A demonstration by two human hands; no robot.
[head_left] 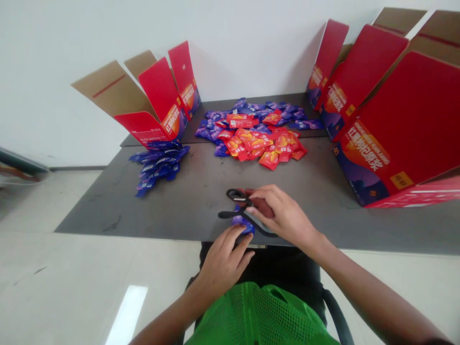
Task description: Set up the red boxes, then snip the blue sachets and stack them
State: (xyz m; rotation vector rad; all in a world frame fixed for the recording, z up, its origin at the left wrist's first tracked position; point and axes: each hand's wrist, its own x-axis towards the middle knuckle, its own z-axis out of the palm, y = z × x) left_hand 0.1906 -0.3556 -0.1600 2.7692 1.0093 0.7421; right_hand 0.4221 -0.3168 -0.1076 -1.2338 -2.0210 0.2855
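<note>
Near the table's front edge, my left hand (226, 256) has its fingertips on a purple-blue sachet (244, 223), partly covered by the hand and by a dark item above it. My right hand (282, 211) is closed on that item, a small grey and brown-red pouch-like thing with black edging and black loops (265, 224); its exact kind is unclear. Beyond the hands lies a heap of red-orange sachets (255, 141) in front of and over purple-blue sachets (212, 129). A neat overlapping stack of purple-blue sachets (158, 165) is at the left.
An open red carton (140, 127) stands at the back left, behind the stack. Several open red cartons (373, 153) line the right side of the grey table (201, 191). A white wall (233, 48) rises behind the table.
</note>
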